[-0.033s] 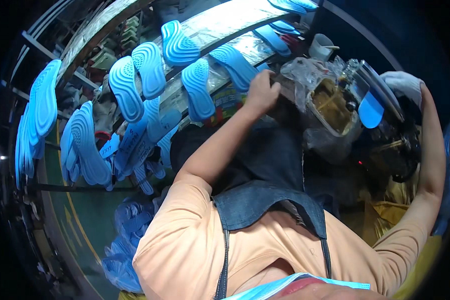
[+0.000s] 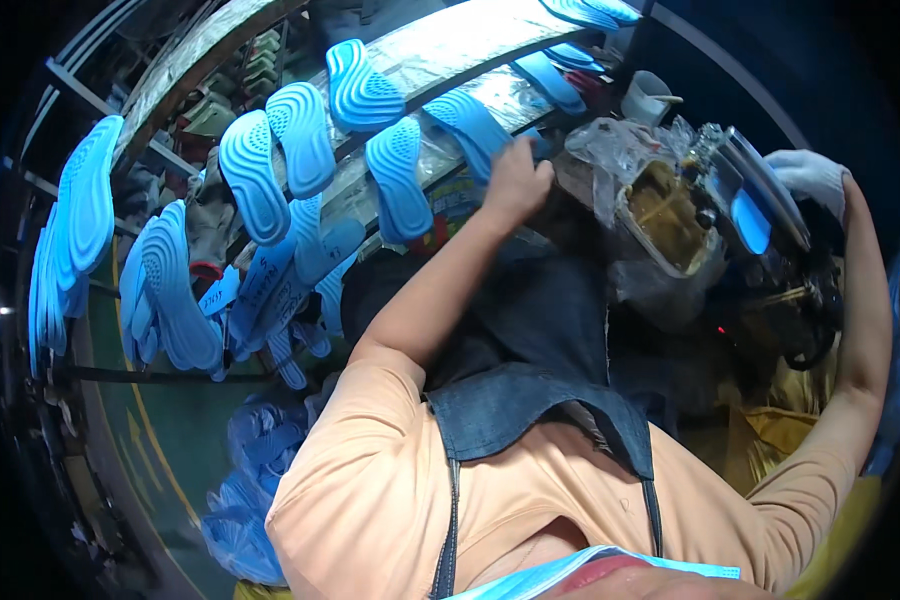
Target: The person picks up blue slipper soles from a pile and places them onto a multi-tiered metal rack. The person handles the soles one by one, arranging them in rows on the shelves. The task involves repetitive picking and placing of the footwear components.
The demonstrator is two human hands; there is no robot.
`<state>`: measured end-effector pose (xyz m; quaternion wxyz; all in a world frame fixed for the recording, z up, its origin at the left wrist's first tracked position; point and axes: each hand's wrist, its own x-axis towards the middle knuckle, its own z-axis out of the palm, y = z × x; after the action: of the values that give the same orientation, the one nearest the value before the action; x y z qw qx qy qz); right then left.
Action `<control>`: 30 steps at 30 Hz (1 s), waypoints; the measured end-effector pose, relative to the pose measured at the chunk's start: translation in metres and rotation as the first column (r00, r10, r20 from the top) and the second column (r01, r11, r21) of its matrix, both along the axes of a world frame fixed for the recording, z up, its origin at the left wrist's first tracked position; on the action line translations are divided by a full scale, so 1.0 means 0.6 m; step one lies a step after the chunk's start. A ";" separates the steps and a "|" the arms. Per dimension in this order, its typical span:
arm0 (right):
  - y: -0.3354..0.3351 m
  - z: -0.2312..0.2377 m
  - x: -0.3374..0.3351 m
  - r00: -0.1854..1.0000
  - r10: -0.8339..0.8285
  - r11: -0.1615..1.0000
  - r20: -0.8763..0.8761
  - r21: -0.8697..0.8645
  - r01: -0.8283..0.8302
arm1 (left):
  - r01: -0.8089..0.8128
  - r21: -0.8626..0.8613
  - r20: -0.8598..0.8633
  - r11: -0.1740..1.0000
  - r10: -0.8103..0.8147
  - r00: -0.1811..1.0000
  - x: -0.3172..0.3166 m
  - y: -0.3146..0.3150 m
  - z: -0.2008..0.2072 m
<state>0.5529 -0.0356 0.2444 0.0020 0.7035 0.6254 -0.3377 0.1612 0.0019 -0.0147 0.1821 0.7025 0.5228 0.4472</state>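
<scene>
My bare left hand (image 2: 516, 183) is at the right end of the lower plank, its fingers closed around the edge of a blue insole (image 2: 540, 146) that is mostly hidden. Just left of it, another ribbed blue insole (image 2: 467, 125) hangs over the plank. My right hand (image 2: 808, 176), in a white glove, reaches to the far side of a machine with a curved metal part (image 2: 763, 185); its fingertips are hidden there. On the near side of that metal, a flat blue insole (image 2: 750, 222) shows.
Beside the machine stands a tub of brown glue-like stuff (image 2: 668, 215) wrapped in clear plastic. A white cup (image 2: 647, 98) sits behind it. Several blue insoles (image 2: 255, 175) hang along the planks and racks at left. A blue plastic bag (image 2: 255, 500) lies at lower left.
My left hand has shifted slightly left and down, and more of the insole at its fingertips shows. The insole at the machine shows narrower. My right hand has hardly moved.
</scene>
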 end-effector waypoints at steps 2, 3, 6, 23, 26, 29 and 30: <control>-0.037 0.017 0.013 0.993 -0.108 0.994 0.041 0.025 0.107 | -0.072 -0.098 -0.190 0.993 0.052 0.980 0.004 0.042 0.019; -0.041 0.023 0.009 0.978 -0.145 0.989 0.152 0.055 0.138 | -0.143 -0.076 -0.248 0.987 0.120 0.961 0.007 0.064 0.007; 0.012 0.018 0.022 0.932 -0.053 0.978 0.357 0.206 -0.023 | -0.267 -0.079 -0.319 0.960 0.230 0.920 -0.007 0.105 -0.013; 0.388 -0.030 -0.375 0.970 -0.007 0.937 -0.243 0.338 0.091 | -0.199 -0.212 -0.461 0.957 0.082 0.884 -0.035 0.129 -0.017; 0.507 -0.117 -0.385 0.995 0.006 0.854 -0.100 0.519 0.047 | -0.175 -0.225 -0.460 0.959 0.054 0.886 -0.035 0.136 -0.024; 0.571 -0.138 -0.375 0.937 -0.005 0.697 0.349 0.673 -0.247 | -0.179 -0.239 -0.453 0.954 0.053 0.890 -0.028 0.139 -0.024; 0.576 -0.142 -0.389 0.910 -0.043 0.652 0.413 0.702 -0.288 | -0.189 -0.238 -0.439 0.953 0.068 0.896 -0.031 0.139 -0.026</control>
<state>0.3197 0.3101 0.1595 -0.1387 0.6491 0.7413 0.0998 0.1423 0.0852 -0.0302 0.1291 0.7143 0.6525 0.2175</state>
